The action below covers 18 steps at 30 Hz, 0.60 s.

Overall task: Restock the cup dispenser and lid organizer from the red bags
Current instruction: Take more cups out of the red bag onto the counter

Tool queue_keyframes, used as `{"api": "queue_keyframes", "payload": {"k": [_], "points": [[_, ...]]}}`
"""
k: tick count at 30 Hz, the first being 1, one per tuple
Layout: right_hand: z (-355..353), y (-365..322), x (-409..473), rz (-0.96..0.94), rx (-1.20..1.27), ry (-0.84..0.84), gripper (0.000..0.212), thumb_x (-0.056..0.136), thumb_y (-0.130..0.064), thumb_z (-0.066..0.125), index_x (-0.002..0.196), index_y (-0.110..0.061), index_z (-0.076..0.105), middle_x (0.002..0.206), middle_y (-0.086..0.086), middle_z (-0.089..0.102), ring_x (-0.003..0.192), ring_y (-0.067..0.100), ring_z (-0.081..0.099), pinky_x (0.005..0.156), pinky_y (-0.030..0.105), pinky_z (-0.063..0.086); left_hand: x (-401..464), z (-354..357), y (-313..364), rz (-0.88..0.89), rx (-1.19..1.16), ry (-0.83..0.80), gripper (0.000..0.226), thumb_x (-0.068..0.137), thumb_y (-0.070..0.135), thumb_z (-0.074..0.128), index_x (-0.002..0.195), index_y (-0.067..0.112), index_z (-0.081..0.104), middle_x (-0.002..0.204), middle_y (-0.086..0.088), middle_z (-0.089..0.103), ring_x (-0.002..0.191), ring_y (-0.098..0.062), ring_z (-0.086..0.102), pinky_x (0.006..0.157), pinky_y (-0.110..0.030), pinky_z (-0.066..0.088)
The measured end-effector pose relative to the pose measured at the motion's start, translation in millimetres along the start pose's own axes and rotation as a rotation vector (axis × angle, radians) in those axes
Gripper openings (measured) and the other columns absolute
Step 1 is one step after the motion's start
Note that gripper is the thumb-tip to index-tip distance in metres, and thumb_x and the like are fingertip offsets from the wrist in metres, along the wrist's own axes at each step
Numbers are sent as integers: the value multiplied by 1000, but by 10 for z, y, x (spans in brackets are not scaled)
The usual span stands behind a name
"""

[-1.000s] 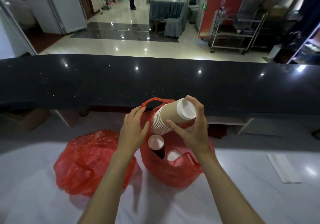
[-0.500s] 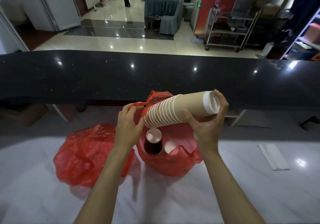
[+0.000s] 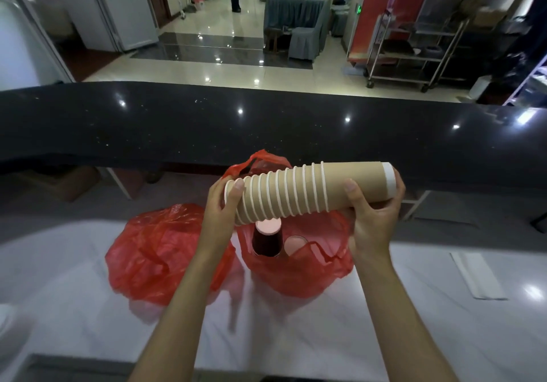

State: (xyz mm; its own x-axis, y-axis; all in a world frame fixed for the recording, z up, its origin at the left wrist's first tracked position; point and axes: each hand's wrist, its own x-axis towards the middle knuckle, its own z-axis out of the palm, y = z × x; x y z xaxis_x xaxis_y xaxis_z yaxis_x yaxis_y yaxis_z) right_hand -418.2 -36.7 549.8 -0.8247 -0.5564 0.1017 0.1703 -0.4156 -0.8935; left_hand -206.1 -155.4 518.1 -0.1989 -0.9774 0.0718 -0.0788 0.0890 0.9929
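A long stack of brown paper cups (image 3: 307, 194) lies nearly level in the air above an open red bag (image 3: 299, 269). My right hand (image 3: 374, 213) grips the stack's closed white-bottomed end. My left hand (image 3: 220, 210) holds the rim end, with its thumb over the rims. Inside the open bag stand a dark red cup stack (image 3: 266, 241) and a second cup bottom (image 3: 294, 245). A second red bag (image 3: 157, 254) lies crumpled to the left on the white counter (image 3: 414, 337). No dispenser or lid organizer is in view.
A raised black countertop (image 3: 177, 127) runs across behind the bags. A folded white paper piece (image 3: 476, 275) lies on the counter at the right. Beyond are a tiled hall, a metal cart (image 3: 414, 53) and a person far off.
The cup stack has come fully out of the bag and tipped from slanted to nearly level. My left hand moved from the bag's handle to the stack's rim end.
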Motion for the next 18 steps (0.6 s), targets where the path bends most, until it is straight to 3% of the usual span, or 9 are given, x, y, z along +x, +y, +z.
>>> {"api": "queue_keyframes", "payload": {"k": [3, 6, 9, 12, 15, 18], "points": [[5, 58, 16, 122, 49, -54, 107, 51, -42, 105, 144, -33, 51, 140, 15, 60, 123, 35, 67, 92, 60, 60, -144, 15, 21, 12, -135, 8, 58, 96, 60, 57, 148, 37, 53, 151, 8, 56, 136, -12, 57, 114, -46, 47], [-20, 81, 46, 228, 67, -127, 110, 51, -41, 105, 144, -29, 50, 129, 12, 65, 115, 33, 70, 87, 55, 61, -314, 36, 103, 56, -201, 51, 51, 101, 45, 52, 150, 32, 50, 150, 13, 56, 135, -11, 57, 111, -39, 48], [-54, 59, 80, 285, 58, -212, 104, 55, -38, 104, 143, -31, 49, 132, 15, 62, 120, 38, 68, 90, 63, 59, -464, 11, 190, 78, -229, 90, 44, 100, 38, 53, 142, 26, 55, 139, 4, 62, 125, -20, 62, 103, -43, 53], [-15, 8, 70, 310, 61, -299, 103, 59, -32, 102, 146, -27, 46, 131, 15, 61, 116, 35, 69, 82, 52, 63, -629, -38, 279, 83, -229, 156, 35, 99, 32, 55, 132, 20, 58, 124, -1, 65, 106, -18, 66, 90, -41, 56], [64, -20, -9, 327, 80, -375, 101, 63, -27, 100, 147, -23, 43, 131, 16, 60, 116, 34, 69, 78, 44, 63, -840, -118, 328, 102, -190, 279, 31, 99, 29, 56, 127, 15, 59, 125, -13, 65, 110, -31, 65, 96, -54, 53], [124, 27, -148, 334, 60, -443, 100, 60, -38, 102, 143, -28, 48, 132, 15, 62, 116, 33, 69, 81, 51, 63, -1121, -246, 360, 79, -110, 390, 33, 97, 33, 58, 123, 12, 57, 120, -12, 64, 109, -29, 65, 95, -55, 53]]}}
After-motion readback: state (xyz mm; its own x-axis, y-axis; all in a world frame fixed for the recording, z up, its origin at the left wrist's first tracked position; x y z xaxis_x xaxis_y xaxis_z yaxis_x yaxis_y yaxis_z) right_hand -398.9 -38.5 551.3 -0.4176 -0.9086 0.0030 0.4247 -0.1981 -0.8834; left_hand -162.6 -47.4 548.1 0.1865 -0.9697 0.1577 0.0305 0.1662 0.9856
